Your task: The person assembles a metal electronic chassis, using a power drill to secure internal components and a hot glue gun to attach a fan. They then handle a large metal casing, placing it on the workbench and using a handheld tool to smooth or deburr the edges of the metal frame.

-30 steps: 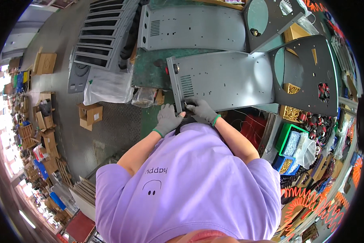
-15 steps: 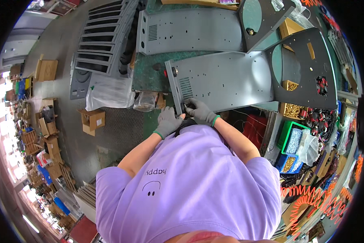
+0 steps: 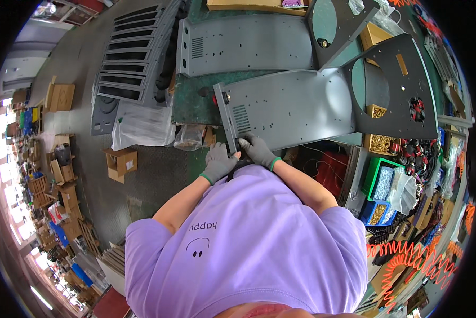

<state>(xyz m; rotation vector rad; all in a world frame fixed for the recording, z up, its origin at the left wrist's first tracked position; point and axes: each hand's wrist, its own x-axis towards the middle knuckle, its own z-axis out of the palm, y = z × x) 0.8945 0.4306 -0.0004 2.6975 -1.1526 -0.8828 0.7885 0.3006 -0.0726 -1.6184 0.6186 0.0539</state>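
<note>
A grey sheet-metal panel (image 3: 296,106) with a curved body, small holes and a row of slots lies in front of me, its narrow bent flange (image 3: 227,119) at the left. Both hands wear grey gloves with green cuffs and meet at the flange's near end. My left hand (image 3: 220,161) is on its outer side, fingers curled and thumb toward the right hand. My right hand (image 3: 259,150) is on the inner side, fingers bent down against the corner. A small dark part seems to sit between them, mostly hidden by the gloves. A round fitting (image 3: 226,97) sits higher on the flange.
A similar panel (image 3: 248,45) lies behind on the green bench (image 3: 195,103). A slotted grey frame (image 3: 124,58) stands left, near plastic wrap (image 3: 142,124). At right are a green bin (image 3: 373,177), a blue bin (image 3: 374,212), brass screws (image 3: 379,143) and orange coiled hoses (image 3: 402,259).
My right hand has shifted slightly left and its fingers are lower over the corner. The left hand stays at the flange end. The whole scene has drifted a little left.
</note>
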